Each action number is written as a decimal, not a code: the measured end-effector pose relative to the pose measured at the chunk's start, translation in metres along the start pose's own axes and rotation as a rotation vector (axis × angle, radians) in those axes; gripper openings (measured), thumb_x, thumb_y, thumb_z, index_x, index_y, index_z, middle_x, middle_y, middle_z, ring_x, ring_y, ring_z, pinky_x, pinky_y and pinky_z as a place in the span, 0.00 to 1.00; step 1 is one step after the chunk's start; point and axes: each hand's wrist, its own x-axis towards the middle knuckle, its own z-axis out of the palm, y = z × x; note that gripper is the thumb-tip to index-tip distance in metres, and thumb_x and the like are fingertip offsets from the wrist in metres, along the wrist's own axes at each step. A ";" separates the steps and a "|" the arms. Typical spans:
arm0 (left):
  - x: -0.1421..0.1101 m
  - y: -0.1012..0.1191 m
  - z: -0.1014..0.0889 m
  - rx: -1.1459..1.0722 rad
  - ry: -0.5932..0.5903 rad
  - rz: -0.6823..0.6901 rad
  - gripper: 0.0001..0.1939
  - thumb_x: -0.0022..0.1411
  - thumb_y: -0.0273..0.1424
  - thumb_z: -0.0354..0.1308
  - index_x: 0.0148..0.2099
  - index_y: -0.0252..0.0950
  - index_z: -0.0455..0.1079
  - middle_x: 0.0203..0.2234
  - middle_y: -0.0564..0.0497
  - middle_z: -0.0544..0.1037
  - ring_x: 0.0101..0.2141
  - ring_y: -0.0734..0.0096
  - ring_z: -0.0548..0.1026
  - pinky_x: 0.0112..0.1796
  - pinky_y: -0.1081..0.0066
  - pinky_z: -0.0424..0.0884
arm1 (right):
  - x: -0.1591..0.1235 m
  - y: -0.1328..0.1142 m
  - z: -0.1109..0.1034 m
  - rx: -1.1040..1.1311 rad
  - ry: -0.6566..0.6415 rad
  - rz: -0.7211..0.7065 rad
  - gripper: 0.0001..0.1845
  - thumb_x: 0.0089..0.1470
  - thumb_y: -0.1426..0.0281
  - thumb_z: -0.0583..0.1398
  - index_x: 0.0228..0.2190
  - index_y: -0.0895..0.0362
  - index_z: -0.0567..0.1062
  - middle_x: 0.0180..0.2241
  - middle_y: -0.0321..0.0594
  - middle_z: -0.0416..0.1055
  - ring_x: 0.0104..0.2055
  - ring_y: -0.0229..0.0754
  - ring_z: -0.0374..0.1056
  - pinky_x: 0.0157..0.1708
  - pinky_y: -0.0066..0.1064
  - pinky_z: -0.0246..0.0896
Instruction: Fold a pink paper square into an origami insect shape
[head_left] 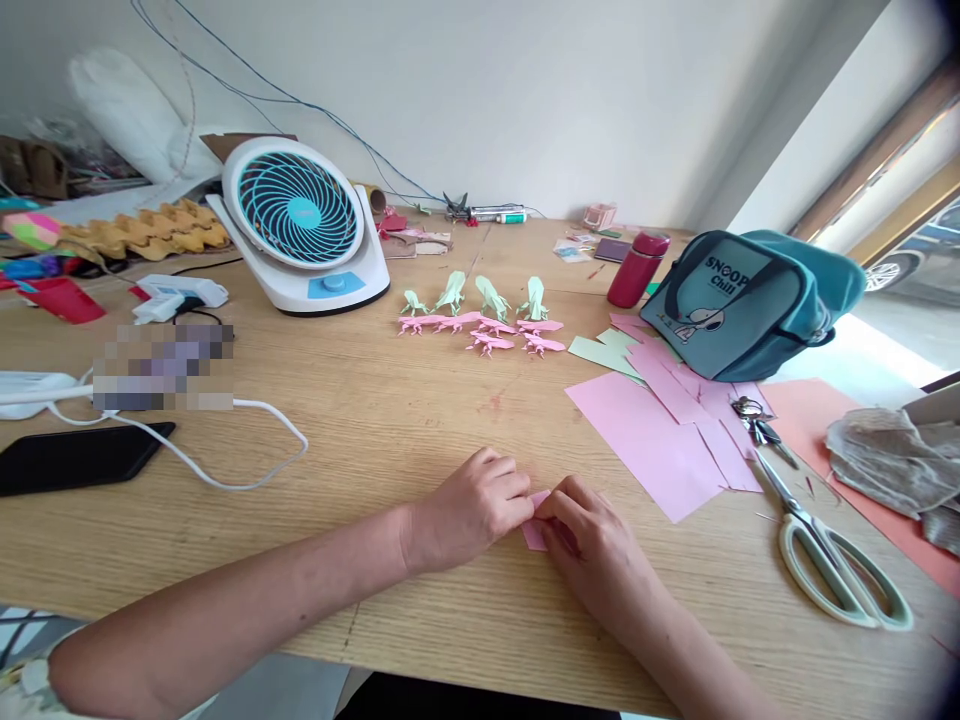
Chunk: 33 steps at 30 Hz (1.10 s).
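A small piece of pink paper (535, 537) lies on the wooden table between my hands, partly hidden by the fingers. My left hand (474, 507) is closed, its fingertips pinching the paper's upper left side. From the other side my right hand (589, 540) grips the same paper between thumb and curled fingers. Beyond the hands stand folded paper insects in rows: several green ones (492, 298) at the back and several pink ones (491, 343) in front. To the right, pink paper sheets (649, 440) and green strips (606, 355) overlap on the tabletop.
Open scissors (832, 560) and keys (765, 430) lie at right, near a teal bag (739, 300) and a red bottle (637, 270). A white fan (304, 225) stands back left. A black phone (82, 458) and white cable (277, 480) lie at left.
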 end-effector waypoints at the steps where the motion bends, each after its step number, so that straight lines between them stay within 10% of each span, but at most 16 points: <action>1: -0.002 0.000 0.000 0.019 0.017 0.024 0.12 0.73 0.25 0.47 0.40 0.35 0.71 0.30 0.50 0.73 0.34 0.68 0.67 0.37 0.65 0.60 | 0.000 0.000 0.000 0.006 0.005 -0.007 0.10 0.59 0.79 0.55 0.30 0.54 0.72 0.32 0.39 0.68 0.33 0.41 0.67 0.34 0.31 0.61; 33: -0.015 -0.002 -0.002 -0.348 -0.007 -0.283 0.06 0.69 0.27 0.56 0.40 0.36 0.75 0.31 0.51 0.75 0.36 0.71 0.71 0.41 0.68 0.61 | -0.001 -0.003 -0.002 -0.030 -0.007 -0.080 0.07 0.65 0.74 0.55 0.34 0.56 0.73 0.32 0.40 0.69 0.32 0.41 0.65 0.34 0.33 0.61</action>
